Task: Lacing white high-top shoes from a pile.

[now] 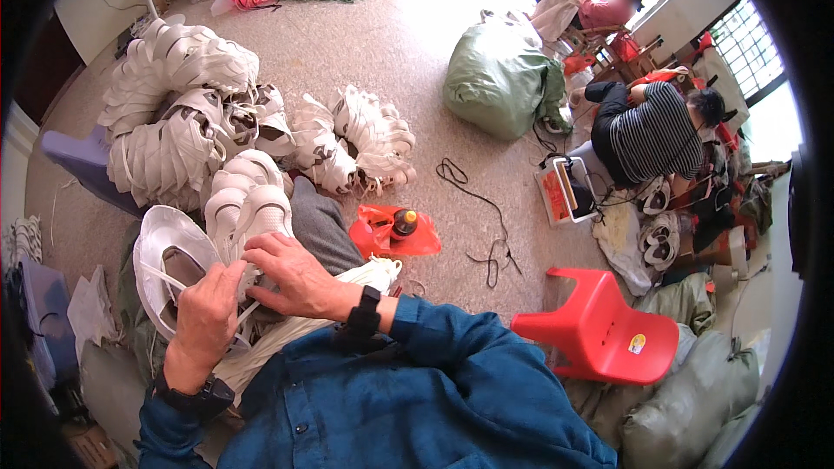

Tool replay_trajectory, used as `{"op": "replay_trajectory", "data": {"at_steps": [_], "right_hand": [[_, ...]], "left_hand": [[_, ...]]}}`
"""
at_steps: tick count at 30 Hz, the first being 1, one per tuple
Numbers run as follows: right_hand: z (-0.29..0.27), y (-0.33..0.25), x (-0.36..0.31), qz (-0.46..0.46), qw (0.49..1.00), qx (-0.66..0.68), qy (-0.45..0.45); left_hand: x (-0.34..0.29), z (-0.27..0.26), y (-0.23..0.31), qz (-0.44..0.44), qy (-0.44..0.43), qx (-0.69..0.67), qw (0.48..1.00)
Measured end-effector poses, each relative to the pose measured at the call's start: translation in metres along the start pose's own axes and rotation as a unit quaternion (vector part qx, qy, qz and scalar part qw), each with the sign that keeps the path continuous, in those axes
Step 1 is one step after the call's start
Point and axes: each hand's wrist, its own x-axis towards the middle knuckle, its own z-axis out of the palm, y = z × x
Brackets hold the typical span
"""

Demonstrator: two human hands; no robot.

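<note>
Both my hands meet over my lap at a white shoe upper [261,219], part of a small cluster of such uppers. With bent fingers my right hand [300,276] grips its near end, and my left hand [207,317] pinches the same end from the left. The exact spot between the fingertips is hidden. Beside my left hand another white shoe upper [161,239] lies with its opening up and a lace strap across it. A bundle of white laces [372,274] passes beneath my right forearm.
Stacked white uppers [169,152] fill a purple chair [74,161], with more uppers [373,139] on the floor. A red bag [373,230] holds a dark bottle [405,222]. A red stool [608,330], black cord [486,200], green sack [495,78] and seated person [651,135] are rightward.
</note>
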Motion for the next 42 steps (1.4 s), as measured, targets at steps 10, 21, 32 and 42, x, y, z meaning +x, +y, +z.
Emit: {"op": "replay_trajectory", "data": {"at_steps": [10, 21, 32, 42], "right_hand": [[0.011, 0.061, -0.020, 0.194, 0.960, 0.110, 0.167], [-0.047, 0.065, -0.027, 0.368, 0.764, 0.447, 0.286], [-0.073, 0.051, -0.066, 0.440, 0.808, 0.320, 0.228], [-0.021, -0.022, -0.041, 0.372, 0.857, 0.348, -0.080]], "left_hand": [[-0.020, 0.010, 0.003, -0.109, 0.054, -0.061, 0.991], [-0.038, 0.048, -0.019, -0.197, 0.134, -0.186, 0.953], [-0.030, 0.064, -0.031, -0.236, 0.130, -0.095, 0.958], [-0.024, 0.074, -0.033, -0.296, 0.106, -0.313, 0.896]]}}
